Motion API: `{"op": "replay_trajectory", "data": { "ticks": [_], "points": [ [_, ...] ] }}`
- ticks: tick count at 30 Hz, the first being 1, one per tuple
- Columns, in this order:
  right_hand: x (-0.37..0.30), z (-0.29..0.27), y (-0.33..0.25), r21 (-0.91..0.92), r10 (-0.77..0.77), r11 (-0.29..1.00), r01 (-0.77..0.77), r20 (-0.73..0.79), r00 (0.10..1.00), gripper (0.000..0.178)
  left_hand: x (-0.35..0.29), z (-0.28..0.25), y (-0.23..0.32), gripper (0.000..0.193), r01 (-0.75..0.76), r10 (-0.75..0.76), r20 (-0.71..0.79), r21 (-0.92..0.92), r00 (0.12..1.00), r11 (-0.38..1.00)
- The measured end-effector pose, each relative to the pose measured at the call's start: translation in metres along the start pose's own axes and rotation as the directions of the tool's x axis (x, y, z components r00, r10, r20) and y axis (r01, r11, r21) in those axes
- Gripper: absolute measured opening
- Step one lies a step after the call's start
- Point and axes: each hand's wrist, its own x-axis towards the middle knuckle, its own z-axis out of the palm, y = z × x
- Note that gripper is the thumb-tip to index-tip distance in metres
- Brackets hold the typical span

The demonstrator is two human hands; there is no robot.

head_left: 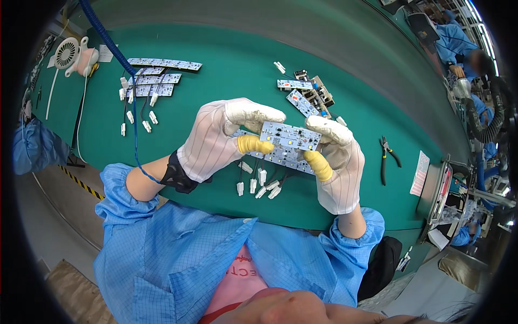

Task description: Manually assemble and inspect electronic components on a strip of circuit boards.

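Observation:
Both my hands wear white striped gloves with yellow covers on the thumbs. Between them they hold a small white LED circuit board (290,135), its component side up. My left hand (229,135) pinches its left end, and my right hand (335,156) grips the right end. Just beneath it lie more LED boards (286,157), partly hidden by the held board and my gloves. Several white plug connectors (262,176) on dark wires spread on the green mat (216,208) in front. A black strap (179,174) with a blue coiled cord circles my left wrist.
At the far left sit stacked LED strips (156,79) with wired connectors. Boards and brown-black parts (318,94) lie beyond my right hand. Pliers (384,159) rest at the right, near a printed sheet (420,173). A small fan (67,53) stands far left; another person (458,46) works at upper right.

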Motion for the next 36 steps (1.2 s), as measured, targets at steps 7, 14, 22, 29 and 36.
{"op": "replay_trajectory", "data": {
  "ticks": [7, 14, 22, 29, 36],
  "points": [
    [0.002, 0.004, 0.002, 0.045, -0.069, 0.996, 0.073, -0.07, 0.995, 0.041, -0.001, -0.002, 0.001, 0.042, 0.002, -0.003, 0.013, 0.084, 1.0, 0.996],
    [-0.001, 0.002, 0.003, -0.023, -0.038, 0.999, 0.037, -0.073, 0.997, 0.042, -0.002, -0.001, 0.001, 0.039, -0.015, 0.016, -0.003, 0.08, 1.0, 0.997],
    [-0.002, 0.003, -0.006, 0.058, 0.038, 0.998, -0.037, -0.018, 0.999, 0.041, -0.005, -0.005, 0.009, 0.04, 0.028, -0.031, 0.024, 0.127, 0.999, 0.991],
    [0.017, 0.008, 0.002, 0.131, -0.199, 0.972, 0.197, 0.002, 0.98, 0.04, -0.001, -0.012, -0.01, 0.032, 0.271, -0.27, -0.023, 0.079, 0.963, 0.959],
    [-0.008, 0.003, -0.019, -0.094, -0.349, 0.936, 0.34, -0.103, 0.931, 0.021, -0.015, -0.015, 0.002, 0.028, 0.097, -0.165, 0.154, 0.373, 0.974, 0.923]
  ]
}}
